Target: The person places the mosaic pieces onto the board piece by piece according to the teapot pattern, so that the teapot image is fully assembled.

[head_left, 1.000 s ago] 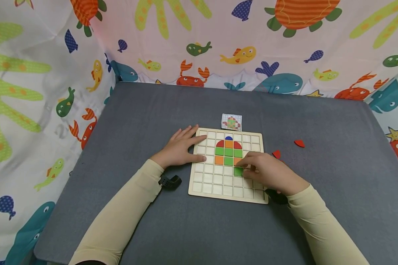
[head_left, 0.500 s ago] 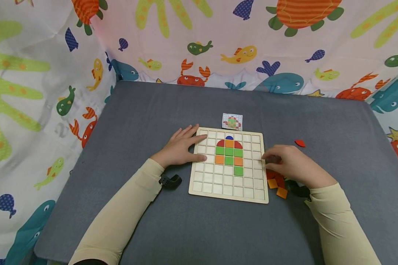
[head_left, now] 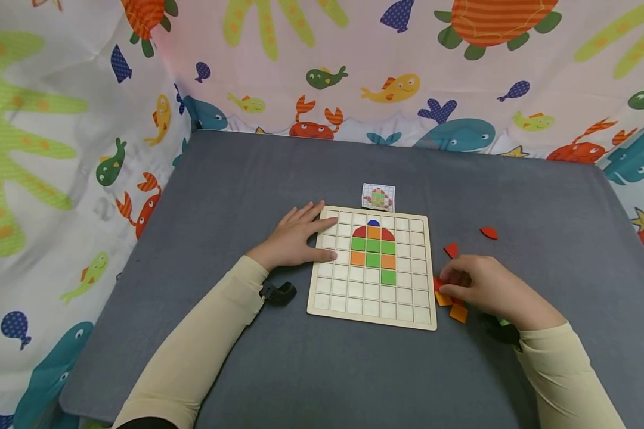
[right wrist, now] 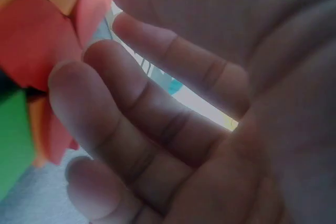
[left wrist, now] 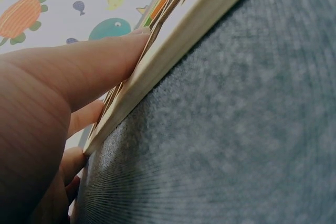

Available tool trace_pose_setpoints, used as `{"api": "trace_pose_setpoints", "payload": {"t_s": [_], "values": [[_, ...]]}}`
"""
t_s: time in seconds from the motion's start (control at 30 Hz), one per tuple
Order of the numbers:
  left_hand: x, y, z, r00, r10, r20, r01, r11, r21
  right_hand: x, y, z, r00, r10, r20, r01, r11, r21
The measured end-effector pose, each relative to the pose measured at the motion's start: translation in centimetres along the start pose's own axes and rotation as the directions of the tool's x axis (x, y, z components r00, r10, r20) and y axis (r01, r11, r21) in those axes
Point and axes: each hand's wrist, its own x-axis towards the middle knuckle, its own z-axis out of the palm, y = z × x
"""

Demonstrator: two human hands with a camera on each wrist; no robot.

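Note:
My left hand (head_left: 295, 238) lies with spread fingers on the left edge of a wooden grid board (head_left: 333, 305), its thumb (left wrist: 113, 59) over the rim in the left wrist view. Set in the board are green and orange squares (head_left: 372, 232), red rounded pieces (head_left: 359, 232) and a blue half-round (head_left: 373, 223). Off the board's right side, my right hand (head_left: 488, 292) hovers with bent fingers over a pile of loose pieces. In the right wrist view its fingertips come right up to a red piece (right wrist: 39, 40), beside a green piece (right wrist: 11, 135); nothing shows pinched between them.
A small picture card (head_left: 378, 198) lies beyond the board's far edge. Two red pieces (head_left: 489, 233) sit apart at the right, and orange squares (head_left: 458, 313) lie close to the board. A sea-animal cloth (head_left: 279, 83) hangs behind the grey table (head_left: 279, 173).
My right hand has left the orange square at the board's middle and moved right, then nearer me, over the loose pieces. The left hand stays in place.

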Motion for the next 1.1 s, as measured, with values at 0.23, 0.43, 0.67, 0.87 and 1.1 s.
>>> {"api": "trace_pose_setpoints", "payload": {"t_s": [0.23,0.43,0.67,0.87,1.1], "values": [[-0.1,0.1,0.0,1.000,-0.007,0.003,0.007,1.000,0.000,-1.0,0.1,0.8,1.000,0.024,0.014,-0.024,0.999,0.023],[-0.3,0.2,-0.1,1.000,-0.006,0.004,0.006,1.000,0.002,-1.2,0.3,1.1,0.999,0.041,0.011,-0.041,0.999,0.019],[-0.2,0.3,-0.2,1.000,-0.001,0.005,0.001,1.000,-0.002,-1.3,0.0,1.4,1.000,0.007,-0.010,-0.007,1.000,0.006],[-0.2,0.3,-0.2,1.000,0.009,0.002,-0.009,1.000,0.004,-1.4,0.1,1.0,1.000,0.006,-0.015,-0.006,1.000,-0.016],[-0.2,0.2,-0.1,1.000,0.015,-0.002,-0.015,1.000,0.006,-1.5,-0.3,0.5,0.998,-0.028,-0.051,0.026,0.998,-0.049]]}}
